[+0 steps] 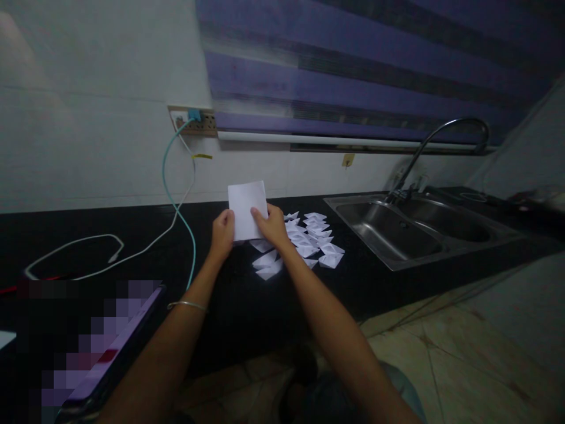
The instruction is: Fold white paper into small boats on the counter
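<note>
A white sheet of paper [244,203], rectangular and perhaps folded, is held up over the dark counter between both hands. My left hand [223,234] is closed on its lower left edge, thumb in front. My right hand [272,225] grips the right edge, with the thumb lying on the paper's face and the other fingers hidden behind. Just beyond and right of that hand lie several folded white paper shapes [309,238], spread in a loose cluster on the counter.
A double steel sink [388,235] with a curved tap [441,129] is set into the black counter [247,312] at right. A teal cable [193,235] and a white cable [145,247] run from a wall socket [205,122]. A partly blurred-out screen device [119,353] is at lower left.
</note>
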Demonstrator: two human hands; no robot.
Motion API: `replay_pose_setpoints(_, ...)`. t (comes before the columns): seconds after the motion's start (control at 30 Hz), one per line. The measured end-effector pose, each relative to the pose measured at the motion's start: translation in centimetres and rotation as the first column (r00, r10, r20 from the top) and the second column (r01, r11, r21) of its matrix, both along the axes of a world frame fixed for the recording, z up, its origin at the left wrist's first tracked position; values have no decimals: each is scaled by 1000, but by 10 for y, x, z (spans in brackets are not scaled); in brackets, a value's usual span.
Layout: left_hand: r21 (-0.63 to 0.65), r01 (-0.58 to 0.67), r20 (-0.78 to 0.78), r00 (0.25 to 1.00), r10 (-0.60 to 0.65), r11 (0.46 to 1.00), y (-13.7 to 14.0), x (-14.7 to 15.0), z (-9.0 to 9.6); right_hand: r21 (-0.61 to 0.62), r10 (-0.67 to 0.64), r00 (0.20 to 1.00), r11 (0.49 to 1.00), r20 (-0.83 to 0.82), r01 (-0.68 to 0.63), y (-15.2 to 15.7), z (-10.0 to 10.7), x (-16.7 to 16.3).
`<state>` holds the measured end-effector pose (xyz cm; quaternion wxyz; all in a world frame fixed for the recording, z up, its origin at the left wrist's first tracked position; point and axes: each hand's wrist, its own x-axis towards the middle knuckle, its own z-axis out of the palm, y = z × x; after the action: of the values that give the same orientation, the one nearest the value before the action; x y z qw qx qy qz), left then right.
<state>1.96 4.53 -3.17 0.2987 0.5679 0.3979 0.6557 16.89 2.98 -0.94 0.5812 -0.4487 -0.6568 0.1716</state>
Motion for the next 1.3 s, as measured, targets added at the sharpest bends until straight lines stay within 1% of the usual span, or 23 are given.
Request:
replay_pose_setpoints(0.13, -93, -25, 177, 983, 41, 995, 7, 20, 4, 19, 7, 1000, 1000, -27, -7, -2, 1, 0)
replay_pose_setpoints(0.2, -93, -12, 241, 970, 34, 996, 8, 28, 2, 12, 11, 999, 1000, -42, -10, -2, 0, 0)
replay_pose_setpoints(0.27, -72, -19, 259, 965, 37, 997, 10, 32, -3, 0, 14, 999, 1000, -48, -14, -2, -1, 2)
replay_pose_setpoints(0.33, -56, -39, 232, 971, 51, 998, 12, 30, -8, -8, 14, 999, 1000, -45, -14, -1, -2, 3)
replay_pose_setpoints(0.43, -32, -38, 135, 990, 42, 999, 15, 23, -12, -30, -4, 999, 1000, -47, 3, 1, -2, 6)
replay_pose_setpoints(0.57, 16, -55, 59, 997, 54, 998, 12, 19, -4, -54, -25, 996, 998, -81, 21, 0, 2, 8)
replay_pose_setpoints(0.67, 23, -14, 46, 999, 13, 1000, 3, 22, 4, -44, -13, 993, 999, -121, 8, -1, 4, 10)
replay_pose_setpoints(0.77, -15, 33, 35, 999, -33, 999, -5, 21, 9, -28, -8, 985, 1000, -172, 4, 0, 3, 12)
replay_pose_setpoints(0.83, -32, 56, 11, 998, -56, 998, -9, 17, 11, -26, -35, 979, 999, -201, 30, 1, 2, 11)
replay_pose_setpoints(0.93, 1, 80, -38, 996, -80, 997, -12, 8, 13, -51, -79, 968, 996, -237, 69, 2, 0, 8)
replay_pose_setpoints(1.1, 44, 80, -8, 997, -80, 996, -14, -5, 10, -61, -108, 931, 994, -348, 92, -1, 3, 0)
replay_pose_setpoints(1.2, 14, 121, 0, 993, -121, 993, -15, -13, 7, -43, -78, 935, 997, -347, 68, -5, 5, -6)
replay_pose_setpoints(1.3, -18, 91, 70, 993, -90, 996, -18, -17, 9, -53, -41, 938, 998, -345, 24, -9, 6, -14)
